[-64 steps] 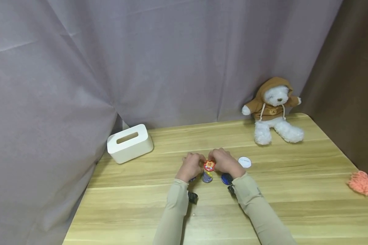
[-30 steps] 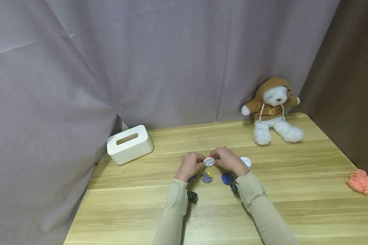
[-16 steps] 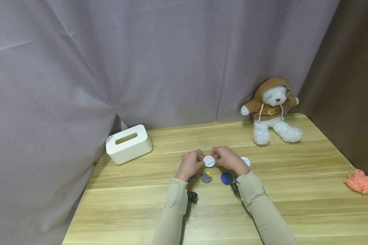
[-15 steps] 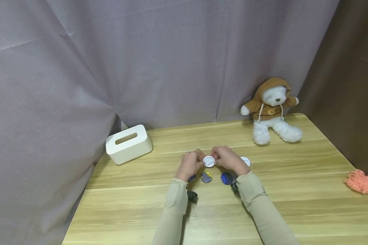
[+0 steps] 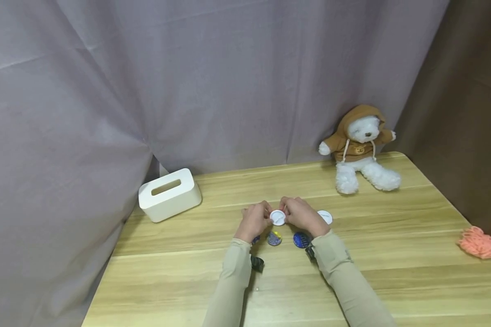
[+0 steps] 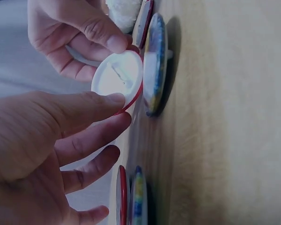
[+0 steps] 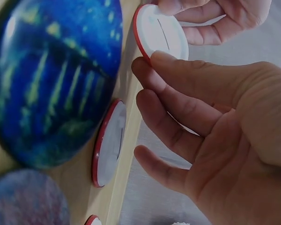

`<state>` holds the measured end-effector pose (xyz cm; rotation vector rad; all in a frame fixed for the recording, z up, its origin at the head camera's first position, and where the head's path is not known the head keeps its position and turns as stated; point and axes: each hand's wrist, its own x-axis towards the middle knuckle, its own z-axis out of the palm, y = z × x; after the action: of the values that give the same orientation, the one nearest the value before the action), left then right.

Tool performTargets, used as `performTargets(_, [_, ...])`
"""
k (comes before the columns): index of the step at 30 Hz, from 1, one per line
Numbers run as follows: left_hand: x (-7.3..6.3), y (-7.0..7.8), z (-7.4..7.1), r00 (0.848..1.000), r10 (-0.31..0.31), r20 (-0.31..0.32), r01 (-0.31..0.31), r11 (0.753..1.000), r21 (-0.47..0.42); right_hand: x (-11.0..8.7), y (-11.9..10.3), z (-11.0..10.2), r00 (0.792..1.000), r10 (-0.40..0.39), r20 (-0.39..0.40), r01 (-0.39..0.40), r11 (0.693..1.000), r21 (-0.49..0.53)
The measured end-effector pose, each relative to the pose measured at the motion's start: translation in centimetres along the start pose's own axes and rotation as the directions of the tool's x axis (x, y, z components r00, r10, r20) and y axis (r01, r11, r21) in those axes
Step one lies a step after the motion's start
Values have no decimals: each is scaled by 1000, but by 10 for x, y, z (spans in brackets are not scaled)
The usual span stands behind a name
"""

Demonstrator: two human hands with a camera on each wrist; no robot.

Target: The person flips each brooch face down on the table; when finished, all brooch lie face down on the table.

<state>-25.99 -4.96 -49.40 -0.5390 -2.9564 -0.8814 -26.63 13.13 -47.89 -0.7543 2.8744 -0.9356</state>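
Observation:
Between both hands is a round button badge [image 5: 277, 217], its white back and pin turned up, its red rim showing in the wrist views. My left hand [image 5: 254, 220] pinches its left edge with thumb and forefinger. The opposite edge is pinched by my right hand [image 5: 303, 215], whose other fingers are spread apart in the right wrist view. Just nearer lies a yellow-and-purple badge [image 5: 274, 238]. A blue badge [image 5: 301, 240] lies by the right wrist, and a white-backed badge [image 5: 325, 217] beyond it. The left wrist partly hides another dark blue badge [image 5: 255, 239].
A white tissue box [image 5: 169, 195] stands at the table's back left. At the back right sits a teddy bear [image 5: 358, 150] in a brown hoodie. A coral yarn bundle [image 5: 478, 242] lies near the right edge. A grey curtain [image 5: 229, 91] hangs behind.
The held badge has been turned over: its red patterned face showed earliest, and its white back shows now. Both hands stay nearly in place. The other badges lie as before.

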Motion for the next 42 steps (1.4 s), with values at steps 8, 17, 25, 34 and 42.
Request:
performTargets(8, [-1,1,2,999,-36,19,35,998,42,2,-4,4,999,44,4,-43,994,-100])
performTargets(17, [0,4,1,998,-51,45,45,992,115,2,-5,5,997,73,20,-68,982,-174])
performTargets(25, [-2,1,3,998,-24,50,18,995,100,0,-6,8,995,92,40,-81,975,-206])
performTargets(34, [-5,1,3,999,9,48,-13,996,83,0,-6,9,993,99,70,-80,969,-234])
performTargets(42, [-4,-3,-2,999,4,40,-5,999,33,0,-1,2,999,41,18,-38,984,-174])
